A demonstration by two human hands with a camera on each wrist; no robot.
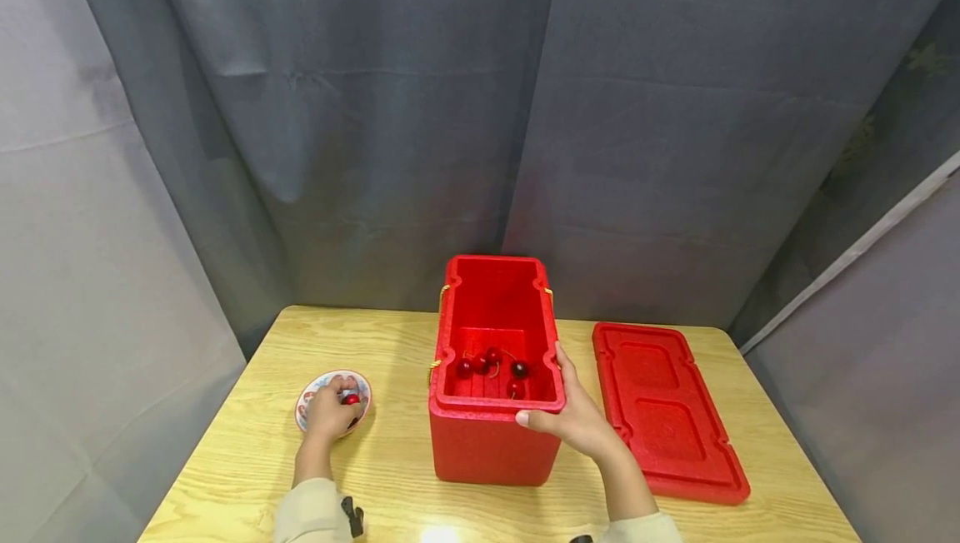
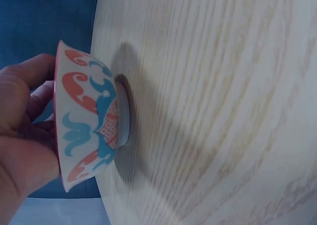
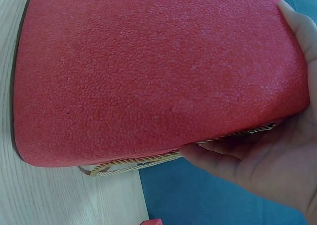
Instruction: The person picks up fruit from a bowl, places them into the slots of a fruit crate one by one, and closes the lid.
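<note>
My left hand reaches down into a small patterned bowl, its fingers below the rim. A red cherry shows between thumb and forefinger; I cannot tell whether they pinch it. The bowl's wall hides the fingertips in the left wrist view. With my right hand I grip the near right corner of an open red foam box, thumb over the front rim and fingers along the right side. Several dark red cherries with stems lie on the box's floor.
The red lid lies flat on the wooden table, right of the box. Yellow rope handles run along the box's sides. Grey curtains hang behind the table and at both sides.
</note>
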